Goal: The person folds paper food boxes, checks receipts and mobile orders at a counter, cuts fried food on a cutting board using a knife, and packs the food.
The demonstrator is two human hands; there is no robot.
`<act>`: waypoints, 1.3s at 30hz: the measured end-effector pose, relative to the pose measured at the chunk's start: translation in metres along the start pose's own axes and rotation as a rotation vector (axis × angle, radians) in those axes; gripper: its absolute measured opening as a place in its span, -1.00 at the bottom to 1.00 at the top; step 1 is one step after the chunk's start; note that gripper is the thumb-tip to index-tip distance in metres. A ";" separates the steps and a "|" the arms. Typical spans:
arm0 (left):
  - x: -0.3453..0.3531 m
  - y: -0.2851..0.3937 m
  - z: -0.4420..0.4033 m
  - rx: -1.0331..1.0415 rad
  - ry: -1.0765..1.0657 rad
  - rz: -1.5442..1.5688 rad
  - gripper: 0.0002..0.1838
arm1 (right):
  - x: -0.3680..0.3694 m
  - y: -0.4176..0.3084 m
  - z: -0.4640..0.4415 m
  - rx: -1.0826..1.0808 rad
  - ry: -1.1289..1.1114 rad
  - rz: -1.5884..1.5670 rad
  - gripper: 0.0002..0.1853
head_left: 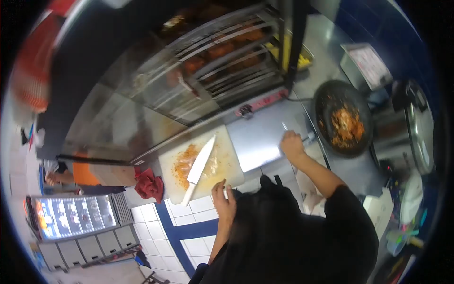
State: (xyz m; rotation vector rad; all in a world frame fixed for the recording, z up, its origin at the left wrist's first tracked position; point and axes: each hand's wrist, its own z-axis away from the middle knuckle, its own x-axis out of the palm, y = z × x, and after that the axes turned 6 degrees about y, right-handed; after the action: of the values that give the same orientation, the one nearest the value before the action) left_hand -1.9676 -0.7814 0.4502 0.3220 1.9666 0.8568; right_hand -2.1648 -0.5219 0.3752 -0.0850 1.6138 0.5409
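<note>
My right hand (292,144) is closed around the handle of a dark wok-like pan (323,108). A thin pale tip sticks out above the fist; what it belongs to is unclear. Orange-brown chopped food (347,124) lies in the pan. My left hand (224,199) hangs by the near edge of a white cutting board (231,163), fingers loosely bent and apart, with nothing visible in them. On the board lies a large knife (202,161) with a white handle, across orange crumbs and scraps (183,165).
A glass-fronted warming cabinet (227,52) with food on racks stands behind the board. A red cloth (149,185) lies left of it. Right of the pan are a large steel pot (406,137) and a metal container (364,66). Another person's hand (53,178) shows far left.
</note>
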 end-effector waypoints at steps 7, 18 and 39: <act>-0.005 0.015 -0.053 -0.040 -0.036 0.160 -0.65 | -0.067 0.090 0.026 0.354 0.143 -0.109 -0.89; 0.015 0.153 -0.247 0.274 0.359 0.349 -0.50 | -0.103 0.168 0.139 0.683 0.293 -0.428 -0.50; 0.117 0.254 -0.228 0.396 -0.213 0.573 -0.29 | -0.119 0.028 0.078 0.323 0.298 -1.944 -0.59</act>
State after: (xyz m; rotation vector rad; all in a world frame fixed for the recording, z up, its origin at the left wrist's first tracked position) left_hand -2.2502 -0.6354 0.6192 1.2009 1.8524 0.7311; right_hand -2.0878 -0.4979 0.4955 -1.3353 1.1565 -1.2528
